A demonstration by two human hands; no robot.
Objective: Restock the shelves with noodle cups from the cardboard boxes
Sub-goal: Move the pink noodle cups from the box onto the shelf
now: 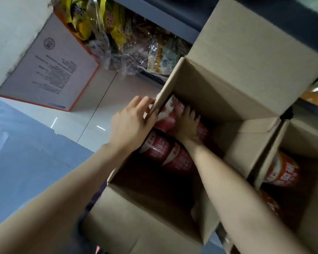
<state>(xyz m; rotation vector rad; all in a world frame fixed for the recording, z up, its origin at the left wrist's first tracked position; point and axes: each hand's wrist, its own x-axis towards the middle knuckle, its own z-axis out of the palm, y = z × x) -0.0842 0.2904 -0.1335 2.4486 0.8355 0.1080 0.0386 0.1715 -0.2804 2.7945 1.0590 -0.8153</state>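
Tiled floor (92, 110), left hand (130, 125) fingers gripping cardboard box (228, 99) flap, right hand (188, 125) fingers grasping noodle cup (203, 131)

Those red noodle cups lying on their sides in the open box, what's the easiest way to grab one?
Probably from above, through the open top of the cardboard box, fingers curled round the cup's round side wall. The noodle cups lie on their sides, so the curved wall faces up while neighbours crowd their ends. The right hand reaches in this way, and the left hand holds the box's side flap.
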